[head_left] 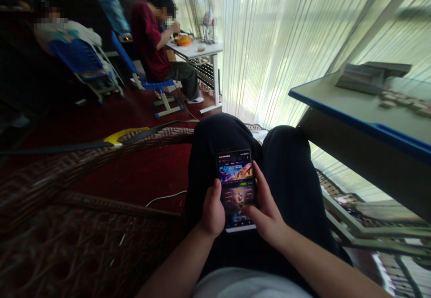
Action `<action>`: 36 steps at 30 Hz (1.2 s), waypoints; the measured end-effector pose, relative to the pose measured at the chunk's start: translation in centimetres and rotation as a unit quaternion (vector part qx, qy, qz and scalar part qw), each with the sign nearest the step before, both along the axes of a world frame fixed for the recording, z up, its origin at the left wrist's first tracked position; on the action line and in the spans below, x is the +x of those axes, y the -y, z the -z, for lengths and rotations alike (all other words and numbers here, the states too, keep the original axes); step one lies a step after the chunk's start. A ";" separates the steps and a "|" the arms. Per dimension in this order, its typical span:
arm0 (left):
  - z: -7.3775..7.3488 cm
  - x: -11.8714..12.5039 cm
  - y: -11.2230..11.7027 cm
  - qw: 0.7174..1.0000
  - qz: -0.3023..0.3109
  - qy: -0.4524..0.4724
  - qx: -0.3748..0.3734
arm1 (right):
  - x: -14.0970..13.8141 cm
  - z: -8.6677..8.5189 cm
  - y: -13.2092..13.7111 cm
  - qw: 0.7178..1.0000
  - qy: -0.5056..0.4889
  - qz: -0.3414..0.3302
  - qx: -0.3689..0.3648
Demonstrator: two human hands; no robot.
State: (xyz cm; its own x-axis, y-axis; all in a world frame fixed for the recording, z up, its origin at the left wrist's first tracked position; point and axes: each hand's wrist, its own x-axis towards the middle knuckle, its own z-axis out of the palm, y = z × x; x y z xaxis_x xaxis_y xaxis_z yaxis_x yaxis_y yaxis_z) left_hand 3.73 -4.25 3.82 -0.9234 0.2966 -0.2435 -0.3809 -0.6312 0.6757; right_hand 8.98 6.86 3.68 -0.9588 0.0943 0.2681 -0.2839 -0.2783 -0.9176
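Note:
A smartphone [237,194] is held upright above my lap, its lit screen showing a dark page with colourful game pictures. My left hand [213,208] grips its left edge, thumb along the side and the other fingers hidden behind. On the opposite edge, my right hand [267,208] also holds the phone, with its thumb over the lower part of the screen. My knees in dark trousers [222,136] are just beyond the phone.
To the right stands a blue-edged desk [323,93] with a grey box [362,78] and small pale blocks [400,100]. A woven rattan armrest [84,163] is at left. Farther off, a person in a maroon shirt [146,37] sits at a white table [195,53]; another person sits on a blue chair [76,57].

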 end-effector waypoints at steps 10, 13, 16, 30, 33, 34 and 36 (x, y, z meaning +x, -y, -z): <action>-0.2 0.1 -0.1 0.999 -0.020 0.032 -0.007 | -0.1 0.1 -0.2 1.000 -0.002 -0.006 -0.007; -0.2 0.1 0.0 0.999 -0.020 0.035 -0.010 | -0.2 0.0 -0.2 1.000 0.004 0.012 -0.013; 0.0 0.0 0.0 0.999 -0.019 0.027 -0.017 | -0.2 0.1 -0.2 0.999 0.027 0.009 -0.042; -0.1 0.0 -0.2 0.999 -0.017 0.033 -0.019 | -0.2 0.2 -0.4 0.999 0.003 -0.031 -0.026; 0.0 0.1 -0.1 0.999 -0.017 0.030 -0.023 | -0.2 0.1 -0.3 0.998 0.017 -0.027 -0.050; 0.0 0.1 -0.1 0.999 -0.017 0.027 -0.025 | -0.2 0.2 -0.3 0.998 0.021 -0.020 -0.055; 0.2 0.1 -0.1 0.999 -0.021 0.023 -0.023 | -0.3 0.3 -0.4 0.999 0.014 -0.008 -0.037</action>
